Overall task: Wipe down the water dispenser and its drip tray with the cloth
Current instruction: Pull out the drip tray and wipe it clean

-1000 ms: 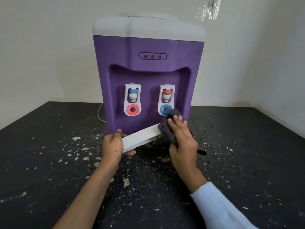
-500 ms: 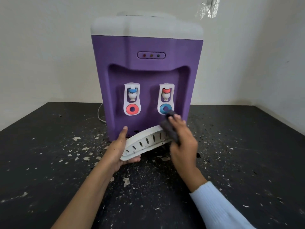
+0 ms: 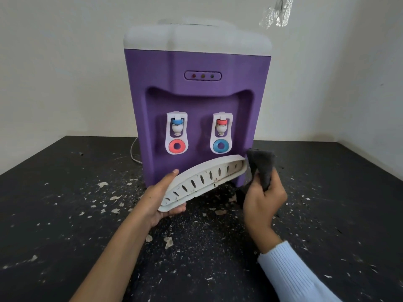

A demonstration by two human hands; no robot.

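From the head camera, the step in hand looks like the tray-cleaning part of the job: the white drip tray (image 3: 202, 177) is held up in front of the base of the purple water dispenser (image 3: 196, 83), tilted so its slotted face turns toward the person. The left hand (image 3: 161, 199) grips the tray's near left end, fingers curled round its edge. The right hand (image 3: 263, 201) is closed round the dark grey cloth (image 3: 260, 164), whose bunched top stands just beside the tray's far right end (whether it touches the rim I cannot tell). The hands are apart, one at each end of the tray. The next move probably calls for drawing the cloth along the slots, where brownish grime shows, while the left hand steadies the tray. The dispenser stands on a black table (image 3: 65, 192) strewn with pale flakes and grit, which could dirty a tray set down there. Plain off-white walls meet in a corner at the right, and a crumpled shiny scrap (image 3: 277, 13) is stuck high up.
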